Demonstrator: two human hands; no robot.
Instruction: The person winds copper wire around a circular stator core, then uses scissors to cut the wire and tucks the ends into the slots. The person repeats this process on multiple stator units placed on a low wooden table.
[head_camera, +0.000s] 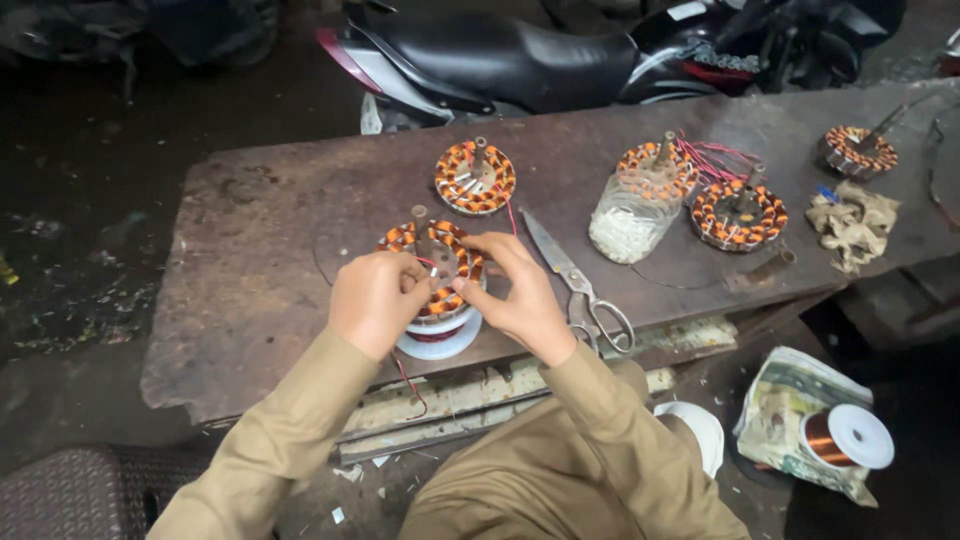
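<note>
Both hands work on a round motor winding (438, 262) with orange copper coils, which sits on a white spool (440, 338) at the near edge of the worn brown surface (260, 200). The left hand (375, 300) curls over the winding's near left rim, fingers bent and pressed against the coils. The right hand (518, 295) comes in from the right, its fingers drawn together on the coil ring (whether they pinch a wire I cannot tell). A thin red wire (408, 385) hangs from under the spool over the edge.

Just right of the right hand lie scissors (580, 285), blades pointing away. Further back rests a second winding (475, 178); to the right stand a clear jar (628, 222) and two more windings (740, 213). A copper wire spool (848, 437) lies on paper on the floor.
</note>
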